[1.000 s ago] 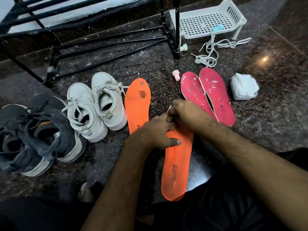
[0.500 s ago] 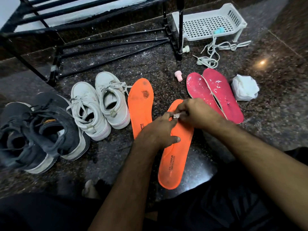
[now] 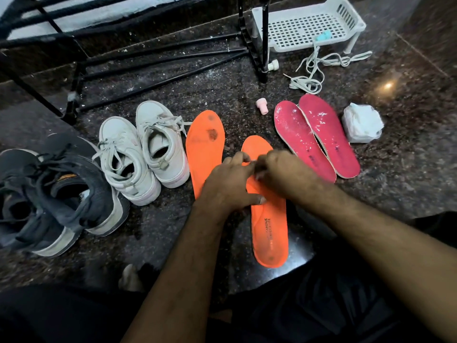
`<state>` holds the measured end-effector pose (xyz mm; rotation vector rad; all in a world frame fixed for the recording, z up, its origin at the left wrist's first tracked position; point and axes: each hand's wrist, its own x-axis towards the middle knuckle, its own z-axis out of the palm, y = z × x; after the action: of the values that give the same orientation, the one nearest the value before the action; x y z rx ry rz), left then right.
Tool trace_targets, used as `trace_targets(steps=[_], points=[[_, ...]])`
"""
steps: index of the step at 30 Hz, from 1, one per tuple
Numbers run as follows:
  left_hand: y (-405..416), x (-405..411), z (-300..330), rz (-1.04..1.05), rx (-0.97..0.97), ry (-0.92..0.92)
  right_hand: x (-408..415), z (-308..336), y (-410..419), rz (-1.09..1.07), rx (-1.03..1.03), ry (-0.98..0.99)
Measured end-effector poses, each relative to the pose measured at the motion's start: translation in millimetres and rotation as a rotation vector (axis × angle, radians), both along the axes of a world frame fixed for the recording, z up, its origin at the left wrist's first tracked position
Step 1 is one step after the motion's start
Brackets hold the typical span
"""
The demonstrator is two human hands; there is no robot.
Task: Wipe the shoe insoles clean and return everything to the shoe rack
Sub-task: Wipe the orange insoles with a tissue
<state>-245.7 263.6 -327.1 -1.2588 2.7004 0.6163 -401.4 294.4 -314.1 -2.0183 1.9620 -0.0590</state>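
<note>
Left hand (image 3: 228, 186): palm down on the near orange insole (image 3: 269, 219), thumb curled at its edge, holding it.
Right hand (image 3: 282, 169): fingers curled, meeting the left's fingertips (blurred; what they pinch, cannot tell).
Insole: flat on floor (image 3: 408, 174), mid-row.

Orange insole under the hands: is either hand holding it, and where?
The left hand grips the nearer orange insole at its middle, thumb on top. The right hand is curled above it; what it pinches is too blurred to tell.
</note>
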Motion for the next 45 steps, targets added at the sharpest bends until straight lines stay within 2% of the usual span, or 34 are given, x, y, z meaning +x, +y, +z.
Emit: trace_targets(steps=[3,7,9,12,14,16,20,21,24,30,31,35,36,41,45], points=[[-4,8,-3,0.006,0.017,0.032,9,3,9,0.104,0.097,-0.162],[-4,9,-11,0.001,-0.125,-0.035,-25,3,-17,-0.118,-0.066,-0.133],[-3,9,-11,0.051,-0.163,-0.048,-24,2,-16,-0.150,-0.114,-0.167],[0,10,-11,0.090,-0.192,-0.048,4,1,-1,-0.017,-0.010,-0.209],[1,10,-13,0.102,-0.201,-0.045,17,4,8,0.104,0.107,-0.169],[1,11,-15,0.113,-0.189,-0.061,12,13,9,0.106,0.129,-0.168],[2,8,-17,0.078,-0.140,-0.089,-24,18,-3,-0.139,-0.139,-0.217],[3,6,-17,0.065,-0.130,-0.078,-29,16,-7,-0.159,-0.142,-0.205],[7,1,-17,0.022,-0.084,-0.071,-26,5,-15,-0.092,-0.046,-0.209],[2,4,-18,0.111,-0.090,-0.089,-4,14,2,0.089,0.196,-0.173],[2,3,-17,0.101,-0.092,-0.076,-5,15,4,0.073,0.167,-0.178],[7,-5,-11,-0.017,-0.052,0.028,-26,21,-8,-0.090,-0.182,-0.230],[9,-7,-11,-0.031,-0.034,0.028,-30,20,-12,-0.102,-0.204,-0.228],[6,-4,-14,0.026,-0.025,0.011,-21,8,-10,0.048,-0.003,-0.243],[-2,-2,-10,0.126,-0.138,0.040,-11,9,-1,0.174,0.158,-0.166]])
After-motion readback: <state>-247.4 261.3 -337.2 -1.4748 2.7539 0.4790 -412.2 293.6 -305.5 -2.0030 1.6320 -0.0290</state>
